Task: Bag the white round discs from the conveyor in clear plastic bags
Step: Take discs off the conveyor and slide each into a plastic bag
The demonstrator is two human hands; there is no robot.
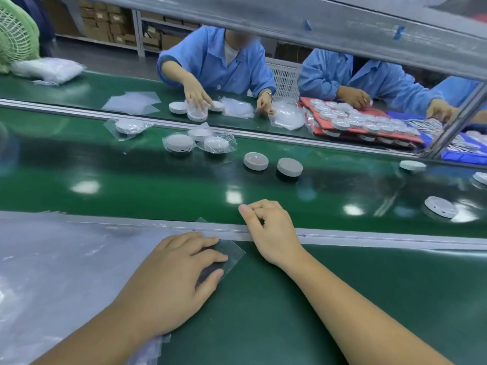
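Note:
My left hand [181, 272] lies flat with straight fingers on a clear plastic bag [234, 255] at the edge of a stack of bags [60, 264] on the near green table. My right hand [271, 230] hovers over the metal rail [395, 239], fingers loosely curled, holding nothing. On the green conveyor [158, 185] beyond it lie two bare white round discs [255, 161] [290, 167]. Another disc [441, 206] lies at the right. Three bagged discs [179, 144] sit further left.
Across the belt, people in blue coats bag discs [196, 113]; a red tray [369, 119] holds several discs. A single bagged disc [127, 126] lies at the belt's far edge. A green fan [15, 35] stands far left. A metal beam [316, 25] crosses overhead.

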